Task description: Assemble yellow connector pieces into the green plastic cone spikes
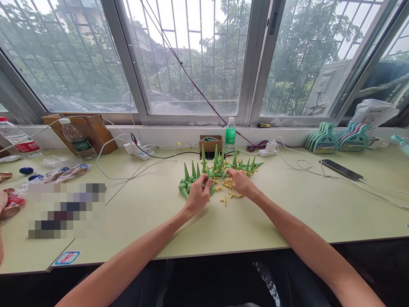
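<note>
Left hand (197,195) curls tight round a green cone (211,187). Right hand (241,182) rests bent fingers on yellow bits (227,184); I cannot tell if it holds one. Other cones (220,164) stand just behind, probably for easy reach.

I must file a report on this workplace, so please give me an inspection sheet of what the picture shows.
Surface: pale green table running under the window.
Job's things: green cones, many upright, some lying; small yellow pieces scattered among them.
Clutter: green bottle and cardboard box behind the cones; phone at right; water bottle at left.
Hands: left hand closed on a green cone; right hand with fingertips on the yellow pieces, grip unclear.
Cables: white cable looping across the right side; power strip with plugs left of centre.
Surroundings: barred window, trees outside.
</note>
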The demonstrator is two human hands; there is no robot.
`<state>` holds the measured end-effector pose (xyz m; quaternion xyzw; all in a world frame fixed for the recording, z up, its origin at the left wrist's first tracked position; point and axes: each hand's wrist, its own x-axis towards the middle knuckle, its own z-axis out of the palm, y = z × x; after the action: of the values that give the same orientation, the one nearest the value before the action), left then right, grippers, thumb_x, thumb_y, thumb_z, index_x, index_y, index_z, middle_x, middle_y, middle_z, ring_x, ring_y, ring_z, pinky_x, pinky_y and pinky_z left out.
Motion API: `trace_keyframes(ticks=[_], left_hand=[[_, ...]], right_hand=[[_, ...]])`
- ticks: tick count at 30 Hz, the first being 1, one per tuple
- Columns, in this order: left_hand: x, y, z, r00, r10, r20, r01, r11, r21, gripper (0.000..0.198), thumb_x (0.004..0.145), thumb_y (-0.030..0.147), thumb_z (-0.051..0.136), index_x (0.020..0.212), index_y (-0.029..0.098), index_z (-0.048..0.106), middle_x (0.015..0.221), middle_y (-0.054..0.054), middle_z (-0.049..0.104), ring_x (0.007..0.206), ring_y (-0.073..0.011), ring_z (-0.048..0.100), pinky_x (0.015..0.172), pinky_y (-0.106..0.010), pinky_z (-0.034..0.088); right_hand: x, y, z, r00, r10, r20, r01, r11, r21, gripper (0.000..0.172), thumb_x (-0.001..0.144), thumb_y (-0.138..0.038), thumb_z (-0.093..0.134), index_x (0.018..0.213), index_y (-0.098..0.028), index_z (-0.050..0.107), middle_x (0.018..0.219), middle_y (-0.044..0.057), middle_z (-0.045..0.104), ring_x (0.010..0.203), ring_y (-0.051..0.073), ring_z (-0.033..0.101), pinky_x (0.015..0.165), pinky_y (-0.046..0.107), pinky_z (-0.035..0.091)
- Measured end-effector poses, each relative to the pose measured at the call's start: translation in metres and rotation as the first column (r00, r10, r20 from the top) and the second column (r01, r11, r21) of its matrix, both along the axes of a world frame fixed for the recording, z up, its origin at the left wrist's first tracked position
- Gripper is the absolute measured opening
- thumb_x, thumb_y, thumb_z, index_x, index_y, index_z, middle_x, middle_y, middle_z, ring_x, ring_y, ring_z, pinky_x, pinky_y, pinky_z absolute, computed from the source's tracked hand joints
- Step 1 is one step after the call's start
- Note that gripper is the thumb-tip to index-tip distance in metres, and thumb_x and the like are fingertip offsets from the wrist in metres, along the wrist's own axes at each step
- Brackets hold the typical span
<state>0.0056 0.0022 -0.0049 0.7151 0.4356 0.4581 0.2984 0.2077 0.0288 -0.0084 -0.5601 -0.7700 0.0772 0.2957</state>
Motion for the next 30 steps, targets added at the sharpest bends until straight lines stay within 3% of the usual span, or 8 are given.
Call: trace_keyframes(ticks=[6, 15, 22, 30], left_hand=[[0.0, 0.0, 0.0, 1.0, -0.008, -0.001, 0.008, 1.0, 0.007, 0.03, 0.09, 0.045, 0.045, 0.076, 0.02, 0.041, 0.07, 0.001, 0.054, 0.041, -0.0052, 0.035, 0.04, -0.02, 0.024], [0.001, -0.002, 0.0, 1.0, -0.009, -0.023, 0.009, 1.0, 0.029, 0.03, 0.091, 0.045, 0.045, 0.076, 0.019, 0.041, 0.068, 0.003, 0.049, 0.042, -0.005, 0.03, 0.042, -0.021, 0.022], [0.002, -0.003, 0.0, 0.999, -0.02, -0.033, 0.021, 0.999, 0.043, 0.029, 0.091, 0.044, 0.044, 0.076, 0.019, 0.042, 0.068, 0.003, 0.046, 0.043, -0.0054, 0.027, 0.043, -0.021, 0.022], [0.003, -0.003, -0.001, 0.998, -0.043, -0.039, 0.045, 0.998, 0.042, 0.03, 0.091, 0.045, 0.043, 0.077, 0.019, 0.042, 0.07, 0.003, 0.047, 0.046, -0.0056, 0.028, 0.043, -0.021, 0.024]], right_hand=[[0.005, -0.003, 0.013, 0.997, -0.021, -0.074, 0.029, 0.993, 0.118, 0.022, 0.093, -0.021, 0.042, 0.103, -0.017, 0.061, 0.077, 0.007, 0.067, 0.069, 0.018, 0.061, 0.065, 0.025, 0.041], [0.017, 0.0, 0.022, 0.994, -0.017, -0.105, 0.03, 0.993, 0.118, 0.049, 0.1, -0.045, 0.025, 0.084, -0.017, 0.062, 0.067, 0.007, 0.064, 0.065, 0.019, 0.058, 0.064, 0.028, 0.041], [0.017, -0.002, 0.021, 0.998, 0.059, 0.017, -0.06, 0.996, 0.061, 0.051, 0.101, -0.043, 0.02, 0.079, -0.019, 0.059, 0.064, 0.006, 0.056, 0.062, 0.02, 0.055, 0.062, 0.03, 0.038], [0.009, -0.002, 0.012, 0.984, 0.033, 0.177, -0.032, 0.999, -0.004, 0.041, 0.1, -0.04, 0.031, 0.071, -0.02, 0.051, 0.058, 0.001, 0.05, 0.054, 0.015, 0.048, 0.054, 0.026, 0.026]])
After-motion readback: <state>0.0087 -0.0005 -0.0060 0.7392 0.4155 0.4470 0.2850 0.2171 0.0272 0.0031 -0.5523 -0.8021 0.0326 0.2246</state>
